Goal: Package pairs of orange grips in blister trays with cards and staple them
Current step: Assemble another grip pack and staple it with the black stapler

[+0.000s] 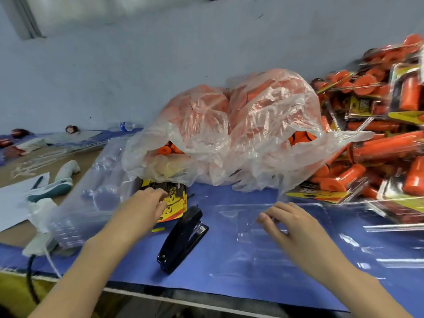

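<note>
Left hand (137, 210): fingertips bent onto the cards (174, 204); whether the grip pinches one, we cannot tell. Stapler (183, 239) alongside. Orange grips (171, 149) bagged behind. Right hand (291, 223): narrow grip on the tray (243, 260), flat on the tabletop (137, 267). We judge the tray light, thin, slippery, easily creased; hold by its rim.

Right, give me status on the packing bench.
Left hand touching card stack. Right hand on empty blister tray. Stapler between hands, untouched. Grips in bag behind.
</note>
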The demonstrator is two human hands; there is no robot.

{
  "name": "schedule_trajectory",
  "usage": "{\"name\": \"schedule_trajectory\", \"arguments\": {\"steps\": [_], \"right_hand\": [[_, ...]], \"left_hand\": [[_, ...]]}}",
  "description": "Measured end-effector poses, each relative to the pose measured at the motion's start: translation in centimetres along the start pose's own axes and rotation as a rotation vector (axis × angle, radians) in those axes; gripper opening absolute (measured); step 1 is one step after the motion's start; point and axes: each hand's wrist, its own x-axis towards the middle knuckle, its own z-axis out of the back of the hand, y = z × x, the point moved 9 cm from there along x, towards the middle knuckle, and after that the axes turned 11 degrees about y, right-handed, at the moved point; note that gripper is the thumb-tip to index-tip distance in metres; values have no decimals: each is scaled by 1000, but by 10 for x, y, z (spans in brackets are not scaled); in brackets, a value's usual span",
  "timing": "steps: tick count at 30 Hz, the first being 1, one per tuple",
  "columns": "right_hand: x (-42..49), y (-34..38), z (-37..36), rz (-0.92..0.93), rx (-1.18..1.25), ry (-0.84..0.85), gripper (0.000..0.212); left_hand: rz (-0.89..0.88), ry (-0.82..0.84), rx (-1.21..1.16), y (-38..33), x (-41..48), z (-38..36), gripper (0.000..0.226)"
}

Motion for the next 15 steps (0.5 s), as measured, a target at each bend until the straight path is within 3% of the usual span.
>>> {"name": "schedule_trajectory", "arguments": {"steps": [2,4,7,10,15], "right_hand": [[1,-5,-1,-2,-14,17,28],[1,-9,0,0,-28,23,35],[2,-12,2,2,-49,2,30],[4,-12,3,16,-67,-23,24],[5,-12,1,21,-82,-37,31]], "left_hand": [[-40,186,179,6,10,-26,50],[-58,215,270,10,14,-37,45],[-46,113,354,15,15,-31,29],[-12,-8,399,13,15,-19,30],[10,-139,219,11,8,11,30]]}}
